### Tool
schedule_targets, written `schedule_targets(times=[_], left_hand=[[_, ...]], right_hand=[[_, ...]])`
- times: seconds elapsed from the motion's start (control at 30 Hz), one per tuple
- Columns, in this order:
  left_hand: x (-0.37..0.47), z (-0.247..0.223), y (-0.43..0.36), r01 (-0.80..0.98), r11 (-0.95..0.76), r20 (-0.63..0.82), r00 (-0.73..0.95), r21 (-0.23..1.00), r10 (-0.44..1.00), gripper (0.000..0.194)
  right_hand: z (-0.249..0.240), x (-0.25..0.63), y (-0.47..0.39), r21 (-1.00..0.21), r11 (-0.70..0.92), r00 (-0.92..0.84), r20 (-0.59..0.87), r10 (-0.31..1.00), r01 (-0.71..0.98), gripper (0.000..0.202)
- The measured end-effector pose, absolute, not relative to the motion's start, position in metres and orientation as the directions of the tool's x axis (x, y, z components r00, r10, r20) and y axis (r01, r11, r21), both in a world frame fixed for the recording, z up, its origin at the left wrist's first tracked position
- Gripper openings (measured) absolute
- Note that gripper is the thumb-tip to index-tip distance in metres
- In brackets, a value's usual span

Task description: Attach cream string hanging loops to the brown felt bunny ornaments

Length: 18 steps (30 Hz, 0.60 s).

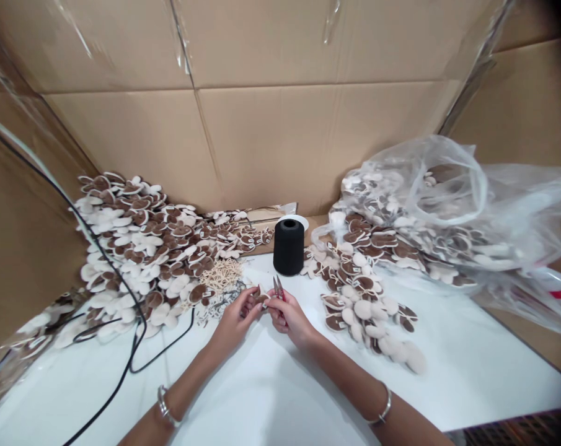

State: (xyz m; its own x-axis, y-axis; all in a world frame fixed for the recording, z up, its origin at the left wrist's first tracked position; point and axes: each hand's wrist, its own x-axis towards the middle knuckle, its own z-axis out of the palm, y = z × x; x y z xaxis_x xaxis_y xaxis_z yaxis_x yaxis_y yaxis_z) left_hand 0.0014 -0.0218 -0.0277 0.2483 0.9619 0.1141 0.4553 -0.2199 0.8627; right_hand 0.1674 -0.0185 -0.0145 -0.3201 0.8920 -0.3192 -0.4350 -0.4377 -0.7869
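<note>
Close together in the middle of the table are my two hands. My left hand (237,314) pinches a small brown and white plush piece (260,299), mostly covered by the fingers. My right hand (293,317) is closed round small scissors (278,286) with red handles, blades pointing up and slightly parted. Its fingertips meet the edge of the plush piece. Just beyond the scissors stands a black thread cone (289,248). Near my left hand lie a heap of cream cord pieces (220,274) and some dark short bits (219,305).
A large pile of brown and white plush pieces (136,241) fills the left back. More plush pieces (368,310) lie at right, beside a clear plastic bag (447,204) holding others. A black cable (136,347) crosses the left side. Cardboard walls (271,136) enclose the table.
</note>
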Motion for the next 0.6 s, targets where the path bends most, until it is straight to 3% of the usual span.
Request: schedule_targets(times=[0.6], left_hand=[[0.0015, -0.0272, -0.0215, 0.457, -0.206, 0.099, 0.247, 0.865, 0.964, 0.043]], right_hand=[[-0.0151, 0.167, -0.0189, -0.785, -0.441, -0.318, -0.324, 0.891, -0.435, 0.036]])
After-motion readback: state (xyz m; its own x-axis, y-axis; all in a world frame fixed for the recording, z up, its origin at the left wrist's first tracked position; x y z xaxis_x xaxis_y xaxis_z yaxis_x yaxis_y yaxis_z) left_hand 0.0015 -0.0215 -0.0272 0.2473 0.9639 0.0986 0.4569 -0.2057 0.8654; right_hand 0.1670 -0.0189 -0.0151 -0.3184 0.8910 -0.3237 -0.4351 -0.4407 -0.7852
